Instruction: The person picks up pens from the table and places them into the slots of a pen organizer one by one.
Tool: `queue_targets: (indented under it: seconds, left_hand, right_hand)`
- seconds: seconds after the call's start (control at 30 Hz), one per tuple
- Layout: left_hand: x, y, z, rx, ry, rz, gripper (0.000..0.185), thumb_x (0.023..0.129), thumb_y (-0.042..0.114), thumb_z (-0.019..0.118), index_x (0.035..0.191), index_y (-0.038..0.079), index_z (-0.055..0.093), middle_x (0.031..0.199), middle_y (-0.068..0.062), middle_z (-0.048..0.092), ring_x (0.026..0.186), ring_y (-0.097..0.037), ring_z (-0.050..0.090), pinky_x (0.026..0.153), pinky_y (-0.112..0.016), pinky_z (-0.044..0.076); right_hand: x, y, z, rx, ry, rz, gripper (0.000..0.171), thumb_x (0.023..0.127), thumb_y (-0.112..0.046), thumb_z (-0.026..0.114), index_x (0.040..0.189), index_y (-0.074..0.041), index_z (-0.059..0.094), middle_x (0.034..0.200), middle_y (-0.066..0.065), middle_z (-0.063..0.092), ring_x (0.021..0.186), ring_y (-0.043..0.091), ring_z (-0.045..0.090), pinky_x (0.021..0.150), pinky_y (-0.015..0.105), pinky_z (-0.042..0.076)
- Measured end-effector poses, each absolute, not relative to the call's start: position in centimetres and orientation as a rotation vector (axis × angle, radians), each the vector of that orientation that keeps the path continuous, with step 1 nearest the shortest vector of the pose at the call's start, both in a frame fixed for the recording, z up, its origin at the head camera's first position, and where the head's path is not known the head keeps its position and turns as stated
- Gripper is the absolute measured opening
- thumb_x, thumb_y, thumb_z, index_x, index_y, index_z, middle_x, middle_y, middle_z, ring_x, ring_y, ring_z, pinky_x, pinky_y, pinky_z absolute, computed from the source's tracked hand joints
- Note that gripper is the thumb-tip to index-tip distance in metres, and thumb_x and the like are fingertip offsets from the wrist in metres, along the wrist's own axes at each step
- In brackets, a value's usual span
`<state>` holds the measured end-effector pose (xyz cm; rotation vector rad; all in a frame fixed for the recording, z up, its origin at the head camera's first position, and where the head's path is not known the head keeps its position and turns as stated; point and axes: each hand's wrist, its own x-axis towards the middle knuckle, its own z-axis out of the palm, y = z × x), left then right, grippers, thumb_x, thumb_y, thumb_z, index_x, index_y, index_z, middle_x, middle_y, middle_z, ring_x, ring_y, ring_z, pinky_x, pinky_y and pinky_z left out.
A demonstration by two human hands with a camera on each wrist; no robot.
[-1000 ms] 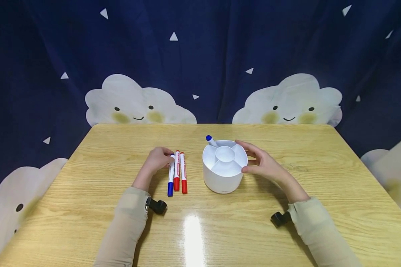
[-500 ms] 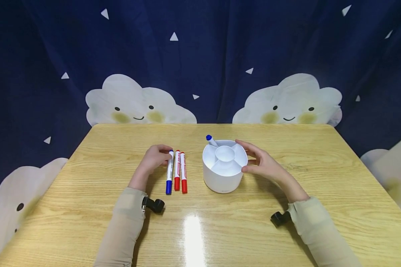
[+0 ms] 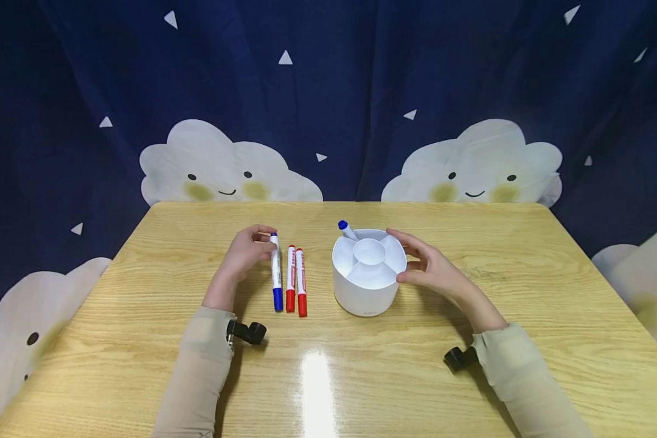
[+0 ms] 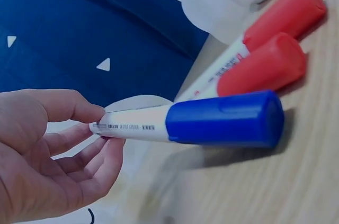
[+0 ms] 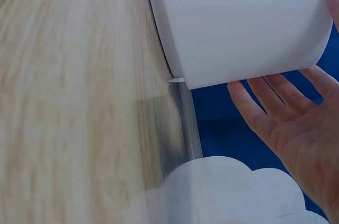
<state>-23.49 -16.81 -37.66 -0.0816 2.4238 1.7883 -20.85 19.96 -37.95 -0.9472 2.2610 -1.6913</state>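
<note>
My left hand [image 3: 244, 252] pinches a blue-capped whiteboard marker [image 3: 276, 274] by its plain end between thumb and fingers. In the left wrist view the blue cap [image 4: 228, 121] points away from the hand, above the tabletop. Just right of it, two red-capped markers [image 3: 291, 277] lie side by side on the table. A round white pen organizer [image 3: 364, 299] with a central cup and divided compartments stands further right. Another blue-ended marker [image 3: 347, 230] leans in its back left compartment. My right hand [image 3: 428, 266] holds the organizer's right side, thumb at the front and fingers toward the back.
The wooden table [image 3: 394, 377] has its far edge against a dark blue curtain [image 3: 339, 91] with cloud faces and white triangles. A black wrist camera [image 3: 250, 333] sits at the left cuff, another [image 3: 457, 359] at the right.
My left hand has drawn the blue-capped marker left and away from me, widening the gap to the two red-capped markers. The right hand and organizer have stayed in place.
</note>
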Motion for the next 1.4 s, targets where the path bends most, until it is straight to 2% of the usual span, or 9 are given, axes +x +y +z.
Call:
queue_targets:
  seconds: [0.3, 0.47, 0.6, 0.9, 1.07, 1.4]
  left_hand:
    - [-23.2, -16.7, -35.9, -0.08, 2.493, 1.881, 0.041, 0.082, 0.0, 0.054, 0.123, -0.001, 0.05, 0.112, -0.019, 0.049, 0.086, -0.018, 0.051, 0.085, -0.044, 0.05]
    - [-23.0, -16.4, -35.0, -0.058, 2.518, 1.907, 0.04, 0.083, 0.0, 0.054, 0.122, 0.001, 0.051, 0.113, -0.019, 0.05, 0.092, -0.021, 0.051, 0.081, -0.035, 0.053]
    - [-22.9, -16.1, -34.3, -0.028, 2.53, 1.936, 0.039, 0.084, 0.0, 0.054, 0.122, 0.001, 0.051, 0.112, -0.019, 0.051, 0.09, -0.02, 0.052, 0.076, -0.027, 0.053]
    - [-22.6, -15.3, -32.9, -0.018, 2.514, 2.065, 0.036, 0.083, 0.002, 0.056, 0.119, 0.003, 0.054, 0.109, -0.014, 0.053, 0.086, -0.018, 0.053, 0.074, -0.025, 0.054]
    - [-22.3, -14.6, -32.2, 0.002, 2.498, 2.164, 0.037, 0.083, 0.0, 0.057, 0.12, 0.002, 0.054, 0.104, -0.01, 0.052, 0.083, -0.015, 0.053, 0.073, -0.023, 0.054]
    - [-22.1, -12.6, -30.8, 0.026, 2.474, 2.33, 0.037, 0.082, -0.002, 0.059, 0.118, 0.004, 0.056, 0.099, -0.005, 0.054, 0.082, -0.013, 0.057, 0.077, -0.032, 0.054]
  right_hand:
    - [-20.9, 19.9, -37.8, -0.948, 2.259, -1.688, 0.077, 0.077, 0.0, 0.068, 0.142, -0.011, 0.029, 0.143, 0.011, 0.032, 0.117, 0.01, 0.046, 0.091, 0.03, 0.047]
    - [-20.8, 19.9, -37.8, -0.947, 2.254, -1.686, 0.076, 0.077, -0.001, 0.068, 0.142, -0.011, 0.029, 0.143, 0.012, 0.032, 0.117, 0.01, 0.046, 0.092, 0.031, 0.047]
    - [-20.9, 20.0, -37.9, -0.952, 2.263, -1.684, 0.076, 0.078, 0.0, 0.067, 0.142, -0.011, 0.029, 0.143, 0.011, 0.033, 0.117, 0.01, 0.046, 0.091, 0.03, 0.047]
    - [-21.0, 19.8, -37.6, -0.946, 2.261, -1.685, 0.076, 0.078, -0.001, 0.068, 0.142, -0.012, 0.029, 0.143, 0.01, 0.033, 0.118, 0.011, 0.045, 0.093, 0.035, 0.046]
    - [-21.0, 19.9, -37.6, -0.939, 2.266, -1.676, 0.076, 0.078, -0.001, 0.068, 0.142, -0.012, 0.029, 0.143, 0.011, 0.033, 0.117, 0.01, 0.046, 0.092, 0.031, 0.047]
    - [-20.8, 20.0, -37.6, -0.919, 2.267, -1.682, 0.076, 0.078, -0.001, 0.068, 0.142, -0.012, 0.03, 0.143, 0.011, 0.034, 0.116, 0.01, 0.046, 0.091, 0.032, 0.047]
